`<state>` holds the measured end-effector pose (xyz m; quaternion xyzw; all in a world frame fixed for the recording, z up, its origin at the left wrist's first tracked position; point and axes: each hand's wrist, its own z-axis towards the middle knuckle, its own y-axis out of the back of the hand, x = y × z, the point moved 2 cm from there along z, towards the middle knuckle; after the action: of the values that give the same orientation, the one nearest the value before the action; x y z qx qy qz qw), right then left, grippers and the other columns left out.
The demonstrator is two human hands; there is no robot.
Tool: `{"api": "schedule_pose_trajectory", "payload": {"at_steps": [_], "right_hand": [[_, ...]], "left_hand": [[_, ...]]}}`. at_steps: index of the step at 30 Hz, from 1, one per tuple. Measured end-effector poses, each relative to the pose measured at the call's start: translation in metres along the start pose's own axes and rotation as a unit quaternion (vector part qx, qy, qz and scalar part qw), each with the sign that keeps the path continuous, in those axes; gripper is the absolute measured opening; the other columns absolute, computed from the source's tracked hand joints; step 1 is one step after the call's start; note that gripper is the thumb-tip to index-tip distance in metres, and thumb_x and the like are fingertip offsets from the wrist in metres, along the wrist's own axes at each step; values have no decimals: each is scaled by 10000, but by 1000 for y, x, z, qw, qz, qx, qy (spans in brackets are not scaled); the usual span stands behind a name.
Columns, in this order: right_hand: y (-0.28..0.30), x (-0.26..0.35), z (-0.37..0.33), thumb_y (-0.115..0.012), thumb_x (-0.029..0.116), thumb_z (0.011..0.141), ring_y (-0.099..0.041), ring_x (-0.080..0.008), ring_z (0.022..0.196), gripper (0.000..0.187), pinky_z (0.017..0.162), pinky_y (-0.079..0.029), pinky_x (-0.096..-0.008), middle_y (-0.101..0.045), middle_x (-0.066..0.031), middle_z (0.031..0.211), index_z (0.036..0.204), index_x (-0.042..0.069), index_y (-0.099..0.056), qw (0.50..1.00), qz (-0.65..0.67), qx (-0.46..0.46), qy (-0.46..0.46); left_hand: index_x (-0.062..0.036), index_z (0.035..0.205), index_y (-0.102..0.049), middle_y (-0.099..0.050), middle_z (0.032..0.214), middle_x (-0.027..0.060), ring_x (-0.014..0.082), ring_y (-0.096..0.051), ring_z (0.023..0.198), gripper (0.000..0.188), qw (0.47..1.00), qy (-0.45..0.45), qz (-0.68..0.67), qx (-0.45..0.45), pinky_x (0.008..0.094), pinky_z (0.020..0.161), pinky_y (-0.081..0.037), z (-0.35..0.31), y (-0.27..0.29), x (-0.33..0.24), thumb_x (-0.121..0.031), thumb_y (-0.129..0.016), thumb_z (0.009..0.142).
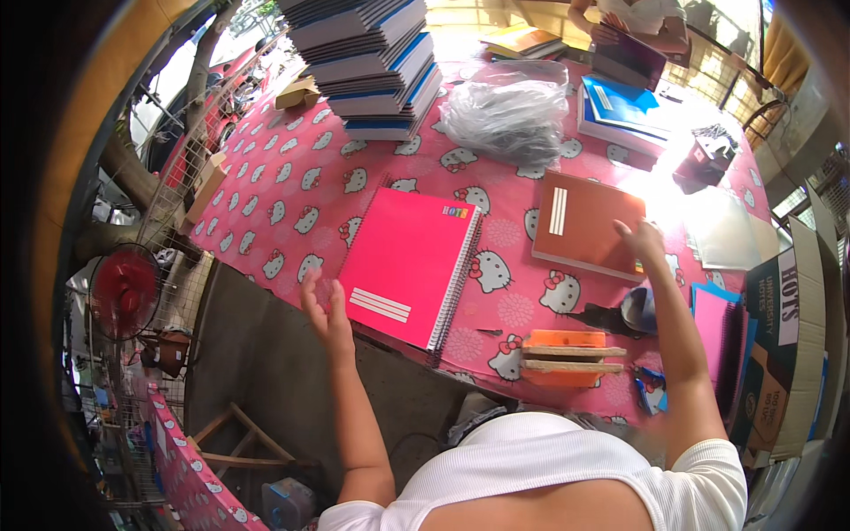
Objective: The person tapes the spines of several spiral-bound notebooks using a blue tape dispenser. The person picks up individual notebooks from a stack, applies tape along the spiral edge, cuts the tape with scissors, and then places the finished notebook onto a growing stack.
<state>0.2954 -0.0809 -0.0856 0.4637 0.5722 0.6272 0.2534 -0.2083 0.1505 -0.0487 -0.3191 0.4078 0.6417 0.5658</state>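
A pink spiral notebook (407, 265) lies on the table in front of me, its wire binding along the right side. My left hand (328, 310) is beside its lower left edge, fingers apart and holding nothing. To the right lies a brown notebook (584, 221) with white label lines. Over its right end is my right hand (645, 243), thumb spread away from the fingers; whether it touches the cover I cannot tell. Nearer me sit an orange block-like thing with brown boards (571, 358), a dark blue round object (639, 310) and a small blue-handled tool (651, 391).
A tall notebook stack (376, 80) rises at the far left of the pink patterned table (266, 212). Clear plastic bags (509, 111) and blue notebooks (624, 104) lie beyond. Another person's hand (609, 31) holds a dark notebook. A cardboard box (784, 345) stands at right.
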Motion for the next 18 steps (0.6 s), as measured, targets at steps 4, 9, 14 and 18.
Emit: {"api": "schedule_pose_trajectory", "payload": {"at_steps": [4,9,14,18], "right_hand": [[-17,-73,-7,-743,469,724,-676,-365,821,577,720,-532,-431,-674,-261,840,865,-87,-680,996,51,-14,-73],[-16,-47,-6,-763,319,690,-691,-316,801,449,737,-539,-389,-687,-223,842,923,-57,-684,985,130,59,-101],[-9,-73,-2,-756,283,711,-681,-328,839,447,757,-531,-394,-683,-200,886,989,-51,-650,990,93,-47,-96],[13,-45,-28,-730,203,788,-658,-327,814,401,753,-516,-405,-661,-167,857,1027,-48,-528,982,68,-174,-11]], "left_hand": [[-70,1212,-551,-537,1270,123,233,-453,1244,315,937,-113,38,328,379,1075,-293,-43,-83,-135,-137,-594,907],[-178,1315,-498,-462,1360,79,247,-407,1274,514,805,-161,170,546,607,1050,-179,-181,-149,-163,-227,-666,832],[-219,1371,-440,-456,1354,71,252,-410,1284,624,779,-171,204,567,652,1052,-129,-208,-176,-140,-283,-688,802],[-99,1374,-418,-394,1411,154,280,-377,1328,688,894,-45,-10,446,531,1084,-280,-174,-177,-134,-239,-752,789]]}}
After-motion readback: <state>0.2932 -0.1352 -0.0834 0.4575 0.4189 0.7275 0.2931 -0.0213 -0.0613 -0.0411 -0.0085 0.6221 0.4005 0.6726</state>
